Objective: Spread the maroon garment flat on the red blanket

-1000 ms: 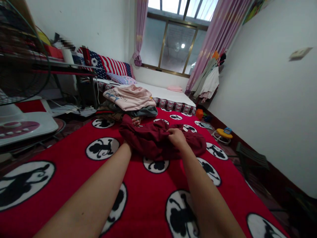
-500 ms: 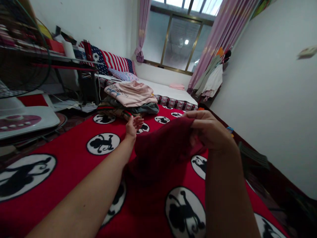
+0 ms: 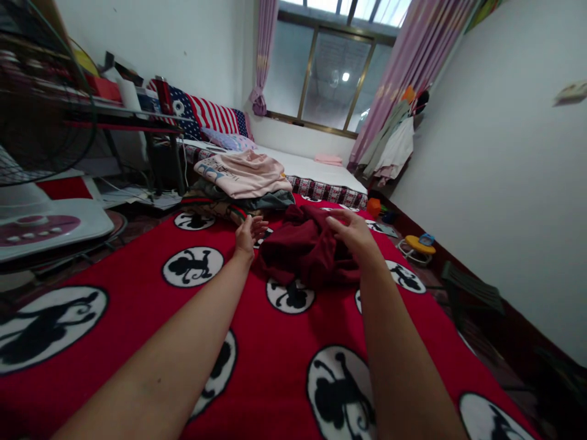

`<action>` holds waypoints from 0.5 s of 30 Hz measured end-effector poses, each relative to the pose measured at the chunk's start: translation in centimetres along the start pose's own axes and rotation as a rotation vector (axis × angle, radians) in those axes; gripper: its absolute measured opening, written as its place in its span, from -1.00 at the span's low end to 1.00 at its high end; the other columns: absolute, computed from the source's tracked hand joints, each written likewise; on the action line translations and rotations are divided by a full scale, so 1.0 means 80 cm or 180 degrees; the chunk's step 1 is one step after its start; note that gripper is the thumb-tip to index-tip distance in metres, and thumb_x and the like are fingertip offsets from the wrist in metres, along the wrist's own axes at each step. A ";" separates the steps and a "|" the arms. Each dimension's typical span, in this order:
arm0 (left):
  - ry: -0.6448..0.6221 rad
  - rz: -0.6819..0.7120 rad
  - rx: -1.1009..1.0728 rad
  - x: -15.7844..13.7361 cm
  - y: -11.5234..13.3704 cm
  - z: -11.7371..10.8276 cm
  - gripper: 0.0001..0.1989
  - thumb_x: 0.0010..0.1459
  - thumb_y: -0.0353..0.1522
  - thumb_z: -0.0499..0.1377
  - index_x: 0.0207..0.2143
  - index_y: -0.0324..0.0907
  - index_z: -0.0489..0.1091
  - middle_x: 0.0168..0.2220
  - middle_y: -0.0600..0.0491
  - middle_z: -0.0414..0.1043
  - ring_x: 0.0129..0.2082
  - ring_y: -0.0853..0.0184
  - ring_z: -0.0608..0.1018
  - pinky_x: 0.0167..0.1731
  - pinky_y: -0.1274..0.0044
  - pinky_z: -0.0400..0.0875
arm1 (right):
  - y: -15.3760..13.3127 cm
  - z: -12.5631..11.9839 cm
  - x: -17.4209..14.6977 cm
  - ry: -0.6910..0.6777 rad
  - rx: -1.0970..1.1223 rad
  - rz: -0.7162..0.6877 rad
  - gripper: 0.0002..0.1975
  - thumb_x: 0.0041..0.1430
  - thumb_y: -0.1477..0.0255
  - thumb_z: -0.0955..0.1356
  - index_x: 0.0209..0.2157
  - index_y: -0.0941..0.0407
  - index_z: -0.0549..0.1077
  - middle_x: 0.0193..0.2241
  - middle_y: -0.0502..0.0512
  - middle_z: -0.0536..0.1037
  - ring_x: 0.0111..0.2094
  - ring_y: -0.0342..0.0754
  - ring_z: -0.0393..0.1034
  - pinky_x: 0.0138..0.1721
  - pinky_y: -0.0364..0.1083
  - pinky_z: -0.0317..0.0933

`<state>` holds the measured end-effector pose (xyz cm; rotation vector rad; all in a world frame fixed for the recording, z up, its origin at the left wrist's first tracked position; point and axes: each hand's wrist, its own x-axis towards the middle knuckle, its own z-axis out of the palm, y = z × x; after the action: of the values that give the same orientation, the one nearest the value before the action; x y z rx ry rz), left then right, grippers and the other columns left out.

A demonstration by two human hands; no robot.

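Observation:
A crumpled maroon garment point(image 3: 307, 250) lies in a heap on the red blanket point(image 3: 137, 305) printed with black monkey figures in white circles. My right hand point(image 3: 353, 235) rests on top of the heap's right side, fingers closed on a fold of the cloth. My left hand point(image 3: 247, 235) hovers just left of the garment, palm up, fingers spread, holding nothing. Behind both hands sits a stack of folded clothes point(image 3: 243, 177) with a pink piece on top.
A white fan base point(image 3: 46, 223) and its dark fan cage point(image 3: 41, 104) stand at the left beside a cluttered shelf. A mattress point(image 3: 316, 171) lies under the window. Toys point(image 3: 415, 244) and a small dark stool point(image 3: 472, 293) sit along the right wall.
My right hand had lifted the maroon garment toward me, then lowered it forward onto the blanket in a heap. My left hand came out from under the cloth and stays open.

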<state>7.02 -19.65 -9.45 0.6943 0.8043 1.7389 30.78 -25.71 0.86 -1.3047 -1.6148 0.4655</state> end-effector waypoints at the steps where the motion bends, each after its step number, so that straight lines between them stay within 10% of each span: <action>1: -0.0003 0.0017 0.0041 0.000 0.000 0.000 -0.57 0.08 -0.03 0.16 -0.30 -0.25 0.43 -0.38 -0.04 0.53 -0.46 0.35 0.54 -0.43 0.57 0.32 | -0.004 0.006 -0.006 -0.0149 -0.0473 0.0167 -0.57 0.03 0.16 0.40 -0.13 0.14 0.48 -0.18 0.18 0.56 -0.13 0.07 0.45 -0.08 0.05 0.32; 7: -0.0209 0.0111 0.0367 -0.003 -0.001 0.005 -0.58 0.02 -0.05 0.21 -0.31 -0.25 0.44 -0.42 -0.02 0.52 -0.50 0.35 0.53 -0.50 0.59 0.29 | -0.009 0.026 -0.022 -0.0571 -0.2612 0.0877 -0.36 0.02 -0.10 0.32 -0.15 0.19 0.47 -0.11 0.45 0.53 -0.06 0.31 0.43 -0.12 0.14 0.25; 15: -0.0304 0.0143 0.0445 -0.005 -0.002 0.006 -0.60 0.01 -0.07 0.23 -0.33 -0.27 0.46 -0.43 -0.03 0.53 -0.50 0.36 0.53 -0.53 0.61 0.28 | 0.047 0.026 -0.014 -0.0360 -0.1853 0.0989 -0.93 -0.17 0.43 0.38 -0.56 0.13 0.49 -0.45 0.17 0.57 -0.28 0.13 0.48 -0.25 -0.02 0.26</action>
<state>7.60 -19.90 -9.32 0.8889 0.8556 1.6876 30.90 -24.82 -3.46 -2.0139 -1.7151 0.2596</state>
